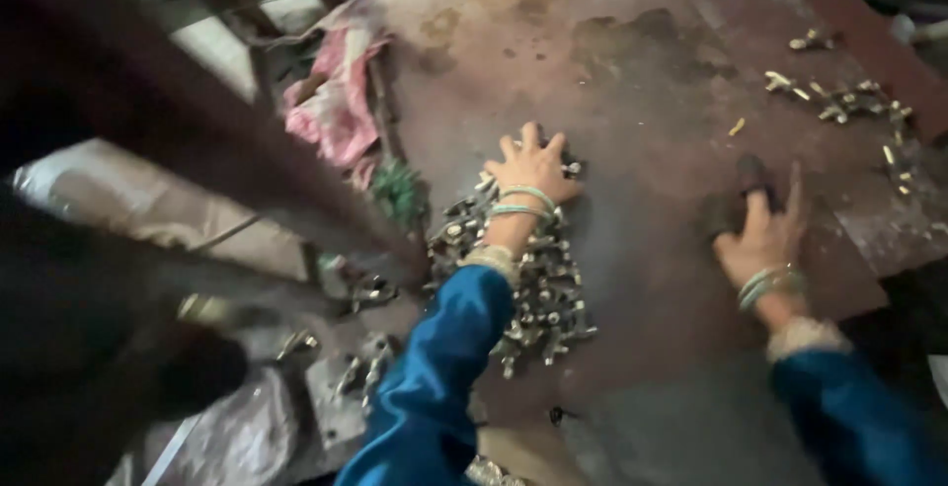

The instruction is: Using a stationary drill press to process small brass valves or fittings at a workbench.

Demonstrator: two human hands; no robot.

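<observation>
Rusty metal floor (pixel 632 71): left hand (pixel 533 165) lay spread flat on heap of small metal fittings (pixel 538 288); right hand (pixel 760 234) gripped dark lump (pixel 731 204). Fittings probably hard, heavy, loose; scoop from edges.

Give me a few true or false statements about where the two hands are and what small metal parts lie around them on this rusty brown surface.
1. The left hand lies palm down on a heap of small silvery metal fittings. True.
2. The right hand rests on that same heap. False: it is apart from the heap, on a dark lump on the rusty brown metal sheet.
3. A crumpled pink cloth lies to the left of the heap, further up. True.
4. The scattered brass-coloured pieces lie beside the pink cloth. False: they lie at the far right of the sheet.
5. Both sleeves are red. False: the blue sleeves have pale cuffs, with bangles at both wrists.
</observation>
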